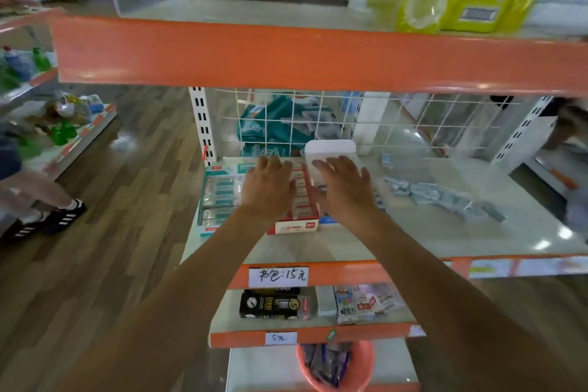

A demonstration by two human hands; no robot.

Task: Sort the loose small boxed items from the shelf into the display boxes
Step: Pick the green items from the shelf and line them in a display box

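Both hands are stretched out over the beige middle shelf board point(413, 232) of the orange-edged rack. The left hand point(269, 189) is held palm down over the red-and-white cardboard display box point(297, 226), with the fingers straight and fanned out and nothing pinched. Tbh it can't be told whether the box is actually touched or just hovered over.

Same deal with the right hand point(343, 189): fingers spread wide, palm down, nothing gripped. It's placed over the white display box with the raised back flap point(331, 148), which is parked right beside the red one.

Rows of small red-and-white boxed items point(300, 188) can be seen packed in the red box between the two hands. A teal-and-clear display box point(219, 197) is set just left of it.

The loose small grey-blue boxed items point(445, 197) are scattered on the shelf board, off to the right of the hands and well apart from the display boxes.

A white wire grid point(381, 118) is fitted behind the shelf. A handwritten price label point(278, 275) is stuck on the orange front edge, and a pink plastic bucket point(362, 366) is sat at the very bottom.
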